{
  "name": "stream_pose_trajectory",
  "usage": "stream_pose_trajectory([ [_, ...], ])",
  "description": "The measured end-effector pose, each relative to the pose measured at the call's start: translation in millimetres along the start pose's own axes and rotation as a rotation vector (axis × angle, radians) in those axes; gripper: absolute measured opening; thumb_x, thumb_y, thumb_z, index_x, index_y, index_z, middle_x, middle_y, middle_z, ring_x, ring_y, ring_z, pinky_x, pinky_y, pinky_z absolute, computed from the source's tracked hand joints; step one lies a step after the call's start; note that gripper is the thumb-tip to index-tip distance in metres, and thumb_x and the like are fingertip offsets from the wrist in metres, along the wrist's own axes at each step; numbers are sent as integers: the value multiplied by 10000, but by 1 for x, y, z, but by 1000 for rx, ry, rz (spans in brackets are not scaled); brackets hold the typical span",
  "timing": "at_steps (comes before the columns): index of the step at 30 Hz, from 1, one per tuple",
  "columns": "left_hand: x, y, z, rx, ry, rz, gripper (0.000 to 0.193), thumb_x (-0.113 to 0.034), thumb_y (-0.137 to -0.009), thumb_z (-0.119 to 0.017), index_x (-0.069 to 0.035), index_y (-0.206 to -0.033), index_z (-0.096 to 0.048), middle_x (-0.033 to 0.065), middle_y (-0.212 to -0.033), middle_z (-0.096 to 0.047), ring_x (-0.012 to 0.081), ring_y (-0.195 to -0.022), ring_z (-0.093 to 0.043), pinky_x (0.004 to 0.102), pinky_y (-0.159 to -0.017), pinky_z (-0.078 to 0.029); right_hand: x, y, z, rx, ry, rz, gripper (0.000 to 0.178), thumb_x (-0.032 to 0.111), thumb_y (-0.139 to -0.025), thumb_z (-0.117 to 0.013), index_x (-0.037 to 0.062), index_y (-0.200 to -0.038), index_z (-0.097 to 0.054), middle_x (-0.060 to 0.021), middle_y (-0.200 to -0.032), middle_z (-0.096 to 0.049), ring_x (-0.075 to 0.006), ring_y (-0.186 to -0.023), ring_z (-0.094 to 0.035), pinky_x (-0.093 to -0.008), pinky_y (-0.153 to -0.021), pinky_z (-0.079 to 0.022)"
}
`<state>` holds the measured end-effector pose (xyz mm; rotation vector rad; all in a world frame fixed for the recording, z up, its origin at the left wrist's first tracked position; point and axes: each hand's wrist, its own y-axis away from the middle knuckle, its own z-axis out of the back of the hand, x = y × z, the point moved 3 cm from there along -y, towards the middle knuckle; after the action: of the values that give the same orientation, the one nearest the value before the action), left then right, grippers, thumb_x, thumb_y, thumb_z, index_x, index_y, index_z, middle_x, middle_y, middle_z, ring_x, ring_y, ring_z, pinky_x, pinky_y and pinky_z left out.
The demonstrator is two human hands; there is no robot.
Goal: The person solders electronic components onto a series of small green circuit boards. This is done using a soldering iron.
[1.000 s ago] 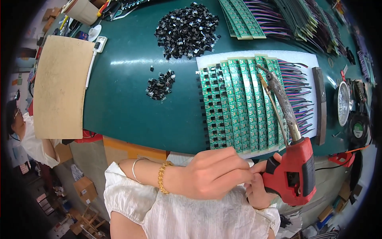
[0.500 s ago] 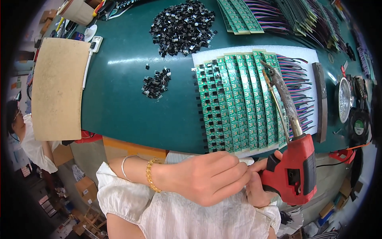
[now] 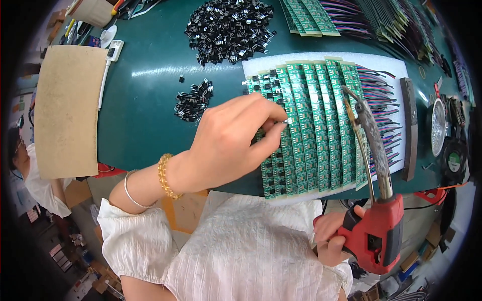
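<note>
My left hand point(image 3: 226, 133) is closed in a pinch above the green circuit boards point(image 3: 314, 135). A small electronic component with a silvery end point(image 3: 285, 121) just shows at its fingertips; the rest is hidden. The hand covers part of the left board columns, where black components point(image 3: 272, 168) sit in rows. My right hand point(image 3: 331, 236) is wrapped round the handle of a red soldering gun point(image 3: 376, 236). The gun's long metal barrel and thin feed tube point away from me, over the right-hand boards. Whether the tip touches a board I cannot tell.
A big heap of black pinned components point(image 3: 228, 30) lies at the back, a smaller pile point(image 3: 194, 101) nearer. The boards rest on white foam point(image 3: 256, 65), their wires point(image 3: 384, 118) beside a dark bar point(image 3: 410, 128). A tan board point(image 3: 70, 113) stands left; a person point(image 3: 42, 173) is beyond.
My left hand has moved away from beside my right hand, forward and left over the boards. The soldering gun has shifted slightly right and nearer to me, still in my right hand.
</note>
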<state>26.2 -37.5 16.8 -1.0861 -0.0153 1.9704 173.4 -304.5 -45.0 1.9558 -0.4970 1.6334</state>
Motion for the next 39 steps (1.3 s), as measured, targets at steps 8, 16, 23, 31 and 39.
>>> stream_pose_trajectory([
  [8, 8, 1, -6, 2, -18, -25, 172, 47, -732, -727, -25, -867, -649, 29, -688, -599, 104, -525, -494, 240, -439, -354, 44, -17, -26, 91, 13, 115, 786, 558, -878, -612, 20, -1365, -311, -5, -552, -502, -146, -427, -484, -309, -453, -430],
  [16, 8, -1, -6, -6, 6, -8, 170, 58, -715, -723, -23, -847, -653, 26, -671, -592, 102, -513, -477, 238, -444, -353, 15, 0, 2, 135, -101, -25, 695, 599, -881, -596, 14, -1217, -427, -3, -506, -466, -150, -398, -470, -298, -432, -397],
  [23, 9, -1, -4, 10, 24, 21, 158, 61, -710, -715, -19, -835, -660, 30, -670, -590, 103, -513, -476, 238, -450, -353, -1, 1, 18, 266, -94, -27, 694, 610, -842, -646, -3, -1116, -467, 4, -512, -476, -147, -411, -483, -303, -460, -432],
  [31, 9, -2, -5, 19, 42, 33, 144, 55, -725, -716, -18, -840, -667, 33, -677, -599, 103, -523, -487, 236, -455, -357, 34, -10, -15, 339, 31, 62, 710, 582, -846, -658, 3, -1197, -444, 15, -550, -499, -132, -427, -491, -293, -461, -429],
  [39, 9, 0, -4, 19, 44, 44, 140, 52, -732, -719, -14, -846, -670, 33, -677, -600, 102, -528, -485, 233, -458, -358, 32, -9, -15, 262, -34, 70, 723, 568, -859, -651, 8, -1258, -430, 19, -535, -488, -133, -420, -488, -290, -447, -410],
])
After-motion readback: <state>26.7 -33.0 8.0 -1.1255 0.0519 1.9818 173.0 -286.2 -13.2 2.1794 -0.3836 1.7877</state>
